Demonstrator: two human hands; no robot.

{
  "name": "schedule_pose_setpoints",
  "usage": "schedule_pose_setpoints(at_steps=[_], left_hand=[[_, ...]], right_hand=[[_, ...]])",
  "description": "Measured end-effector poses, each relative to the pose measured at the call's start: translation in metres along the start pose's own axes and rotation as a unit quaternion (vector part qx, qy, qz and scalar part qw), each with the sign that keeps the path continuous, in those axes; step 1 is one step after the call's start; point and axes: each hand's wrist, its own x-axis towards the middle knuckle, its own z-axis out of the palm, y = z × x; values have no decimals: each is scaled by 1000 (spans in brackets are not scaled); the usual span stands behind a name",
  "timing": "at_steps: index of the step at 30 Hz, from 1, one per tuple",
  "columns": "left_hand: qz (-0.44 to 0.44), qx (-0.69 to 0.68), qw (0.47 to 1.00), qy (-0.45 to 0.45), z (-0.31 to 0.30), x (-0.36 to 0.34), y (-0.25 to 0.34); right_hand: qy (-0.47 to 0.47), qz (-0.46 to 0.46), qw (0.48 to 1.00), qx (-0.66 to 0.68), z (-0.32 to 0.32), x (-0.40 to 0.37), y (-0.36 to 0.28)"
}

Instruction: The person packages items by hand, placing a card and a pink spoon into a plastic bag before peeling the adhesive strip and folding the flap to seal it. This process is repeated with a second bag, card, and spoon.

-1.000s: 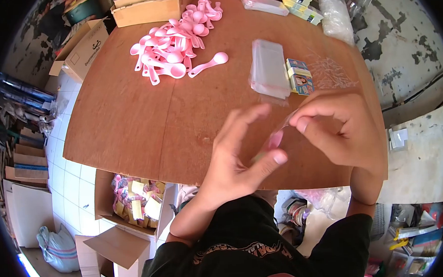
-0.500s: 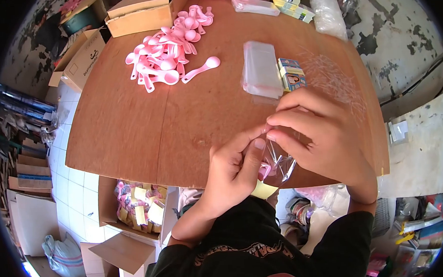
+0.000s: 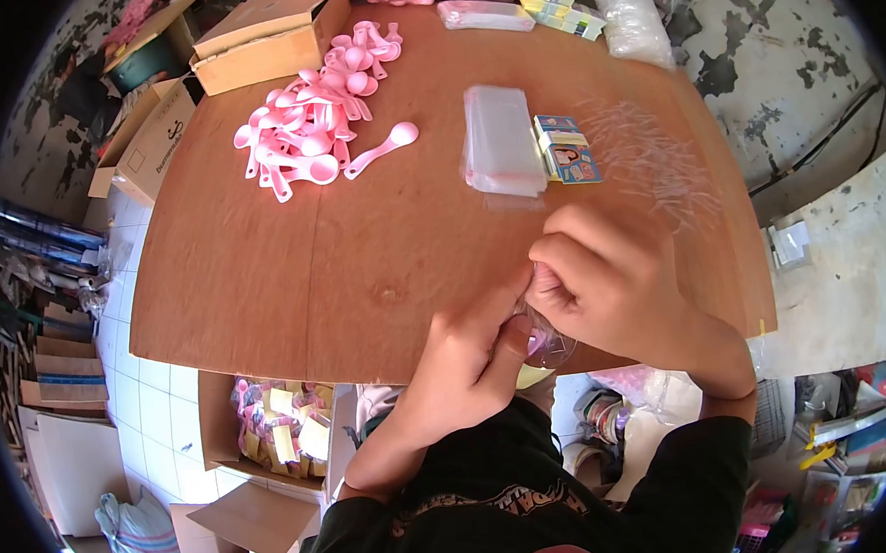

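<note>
Over the table's near edge, my left hand and my right hand meet with closed fingers. Between them is a clear plastic bag. Something pink and a pale yellow card show in its lower part, below my left thumb. My right fingers are curled in at the bag's upper end, which they mostly hide. Beyond my hands lie a stack of flat clear bags, small printed cards and many thin clear strips. Pink measuring spoons form a heap at the left, one spoon lying apart.
A cardboard box stands on the wooden table at the back left. More bags, yellow cards and a plastic roll lie along the back. Below the near left edge, an open carton holds packed pink items with yellow cards.
My right fingers have curled from a spread pinch into a tight grip near my left fingertips. The bag's upper part is now gathered and mostly hidden. The view has shifted slightly.
</note>
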Motion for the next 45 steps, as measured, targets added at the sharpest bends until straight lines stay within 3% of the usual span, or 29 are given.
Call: schedule_pose_setpoints(at_steps=[2,3,4,5,6,7,9,11,13,15,16,17,18,19,21,25,27,28,30,31,33,37,39,43,45], left_hand=[[1,35,999,-16,-3,-2,2],[3,33,999,-18,-4,-2,3],[3,-5,1000,-16,-4,-2,3],[2,-44,999,-14,-4,-2,4],[3,-46,999,-17,-6,-4,2],[3,-53,999,-11,-10,-7,-2],[2,-63,998,-7,-11,-8,-4],[21,-144,985,95,-10,-7,-5],[9,-179,978,106,-14,-9,-15],[69,-133,979,136,-20,-6,-20],[57,-117,980,151,-22,-10,-25],[56,-121,980,149,-21,-10,-24],[47,-131,979,152,-22,-9,-22],[38,-140,977,156,-23,-8,-21],[35,-140,977,159,-24,-7,-22],[10,-105,981,161,-29,-5,-21],[0,-87,982,166,-29,-4,-22],[-6,-71,983,170,-29,-2,-22],[-23,-71,982,175,-26,2,-15],[-40,-72,980,180,-23,4,-13],[-33,-77,981,176,-21,7,-18],[-36,-58,987,147,-17,11,-22],[-45,-48,989,135,-14,13,-21],[-15,-60,992,106,-10,16,-25],[28,-70,987,143,-10,18,-23]], right_hand=[[16,92,985,145,-4,0,5],[16,93,985,141,-6,-1,9],[13,142,956,255,-6,-3,14],[9,190,912,365,-6,-5,17],[3,285,824,489,-9,-8,19],[4,288,825,487,-10,-11,28],[37,401,604,688,-7,-19,60],[64,419,554,717,-7,-26,96],[83,435,564,697,-1,-37,149],[110,512,711,470,4,-44,187],[110,514,712,466,12,-58,211],[90,453,869,179,23,-77,234],[58,342,929,-127,32,-94,248],[57,343,929,-129,37,-106,252],[-102,361,921,-103,44,-120,253],[-156,310,938,15,50,-126,256],[-118,382,916,22,40,-114,249],[-120,383,916,24,36,-109,245],[9,363,932,9,30,-93,233],[8,362,932,12,28,-85,223],[53,342,930,120,27,-68,189],[-85,204,907,358,12,-23,92],[-131,197,863,447,11,-12,58],[-110,220,849,467,17,5,26],[55,97,941,319,19,12,29]])
